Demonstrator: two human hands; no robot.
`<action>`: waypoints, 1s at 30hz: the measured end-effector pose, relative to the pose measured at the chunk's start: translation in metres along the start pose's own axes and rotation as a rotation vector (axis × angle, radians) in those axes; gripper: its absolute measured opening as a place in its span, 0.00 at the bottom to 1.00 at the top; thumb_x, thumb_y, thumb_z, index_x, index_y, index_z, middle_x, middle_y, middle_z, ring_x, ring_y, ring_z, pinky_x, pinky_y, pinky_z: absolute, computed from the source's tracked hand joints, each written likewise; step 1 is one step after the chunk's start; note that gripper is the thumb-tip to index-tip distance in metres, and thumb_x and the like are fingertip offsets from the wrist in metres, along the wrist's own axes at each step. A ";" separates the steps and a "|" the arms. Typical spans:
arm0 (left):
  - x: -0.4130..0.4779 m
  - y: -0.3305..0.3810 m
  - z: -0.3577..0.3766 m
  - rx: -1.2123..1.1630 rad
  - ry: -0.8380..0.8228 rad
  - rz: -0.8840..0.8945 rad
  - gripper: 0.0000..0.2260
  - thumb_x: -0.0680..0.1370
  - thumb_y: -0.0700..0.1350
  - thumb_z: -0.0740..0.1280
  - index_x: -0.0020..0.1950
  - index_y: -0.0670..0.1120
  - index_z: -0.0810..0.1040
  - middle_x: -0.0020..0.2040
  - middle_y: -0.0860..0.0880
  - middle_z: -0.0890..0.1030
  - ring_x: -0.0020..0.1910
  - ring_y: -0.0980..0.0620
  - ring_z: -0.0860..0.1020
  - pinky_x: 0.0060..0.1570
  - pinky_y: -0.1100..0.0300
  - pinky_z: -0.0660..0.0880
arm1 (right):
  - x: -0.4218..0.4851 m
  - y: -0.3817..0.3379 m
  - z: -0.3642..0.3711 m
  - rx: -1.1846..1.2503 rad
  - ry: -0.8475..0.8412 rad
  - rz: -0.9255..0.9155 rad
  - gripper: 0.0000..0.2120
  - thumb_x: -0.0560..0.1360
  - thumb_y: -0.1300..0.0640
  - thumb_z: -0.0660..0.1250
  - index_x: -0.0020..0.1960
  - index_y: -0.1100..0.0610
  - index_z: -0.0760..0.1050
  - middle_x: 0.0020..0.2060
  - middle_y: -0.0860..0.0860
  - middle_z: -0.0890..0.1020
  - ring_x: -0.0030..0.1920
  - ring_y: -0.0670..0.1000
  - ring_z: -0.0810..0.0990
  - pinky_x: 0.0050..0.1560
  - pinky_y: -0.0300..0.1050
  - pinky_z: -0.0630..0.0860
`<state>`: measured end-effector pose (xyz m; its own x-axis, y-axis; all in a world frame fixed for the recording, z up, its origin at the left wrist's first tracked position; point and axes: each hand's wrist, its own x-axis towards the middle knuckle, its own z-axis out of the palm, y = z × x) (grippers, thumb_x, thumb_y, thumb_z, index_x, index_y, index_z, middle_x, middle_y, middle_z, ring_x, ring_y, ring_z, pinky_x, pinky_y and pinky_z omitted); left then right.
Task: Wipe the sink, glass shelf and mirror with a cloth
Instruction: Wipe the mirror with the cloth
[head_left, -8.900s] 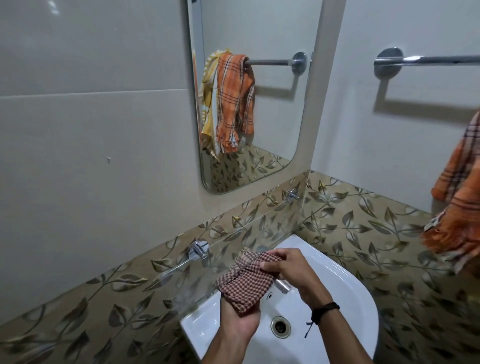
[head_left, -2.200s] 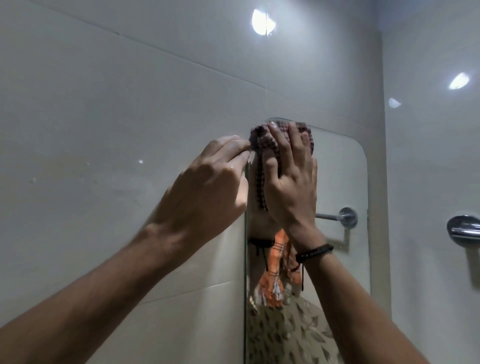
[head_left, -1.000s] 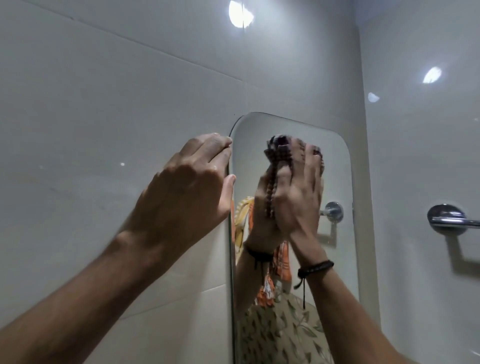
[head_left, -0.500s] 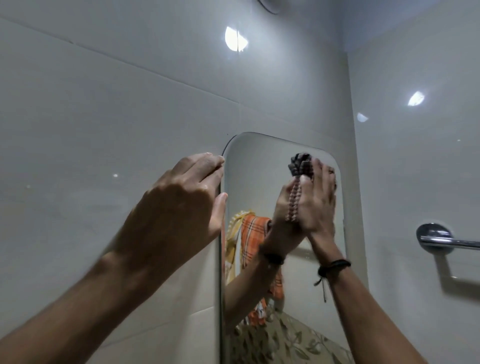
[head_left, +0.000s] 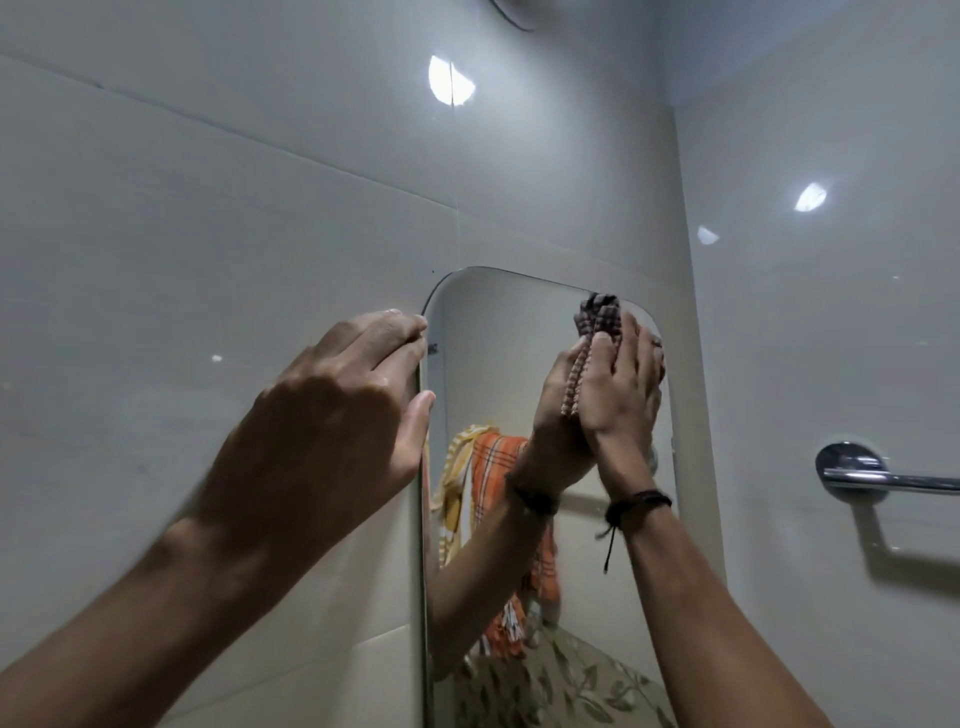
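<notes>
Pressing the red-checked woven cloth (head_left: 600, 317) under our flat right hand (head_left: 621, 395), we now reach the top-right corner of the rounded frameless mirror (head_left: 498, 332), empty left hand (head_left: 332, 415) steadying its left edge; the lower glass likely awaits.

The cloth (head_left: 600, 325) is maroon-and-white checked, the reflected towel (head_left: 496, 467) orange plaid, the wristband (head_left: 636, 501) black.

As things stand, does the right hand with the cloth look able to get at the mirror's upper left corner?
Probably yes: the right hand presses the cloth near the top of the mirror, bare glass lies between, and only the left hand touches that corner's edge.
</notes>
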<state>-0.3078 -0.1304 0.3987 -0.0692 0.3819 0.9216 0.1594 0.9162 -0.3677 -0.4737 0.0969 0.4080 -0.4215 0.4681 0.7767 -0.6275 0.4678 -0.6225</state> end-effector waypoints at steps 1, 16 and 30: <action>0.000 -0.001 0.000 -0.001 0.003 -0.001 0.19 0.74 0.44 0.74 0.62 0.38 0.82 0.63 0.44 0.82 0.63 0.45 0.80 0.63 0.56 0.73 | -0.010 -0.002 0.001 -0.011 -0.018 -0.062 0.29 0.79 0.38 0.44 0.80 0.37 0.49 0.82 0.45 0.49 0.81 0.46 0.44 0.79 0.54 0.42; 0.013 0.001 -0.008 -0.007 0.049 0.002 0.09 0.75 0.45 0.73 0.50 0.41 0.84 0.55 0.48 0.84 0.52 0.42 0.82 0.45 0.48 0.81 | 0.008 0.017 -0.006 -0.008 0.012 -0.003 0.25 0.83 0.41 0.48 0.79 0.37 0.53 0.81 0.45 0.52 0.81 0.47 0.47 0.80 0.51 0.45; 0.079 -0.017 0.005 -0.121 0.038 0.042 0.16 0.78 0.41 0.73 0.66 0.42 0.81 0.60 0.47 0.82 0.59 0.42 0.77 0.49 0.50 0.77 | 0.008 0.016 -0.006 0.008 0.014 -0.033 0.28 0.80 0.38 0.45 0.80 0.38 0.53 0.81 0.46 0.54 0.81 0.48 0.49 0.80 0.57 0.47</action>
<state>-0.3212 -0.1147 0.4770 -0.0234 0.4128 0.9105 0.2787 0.8774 -0.3906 -0.4837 0.1127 0.4036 -0.3915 0.4633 0.7950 -0.6462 0.4766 -0.5960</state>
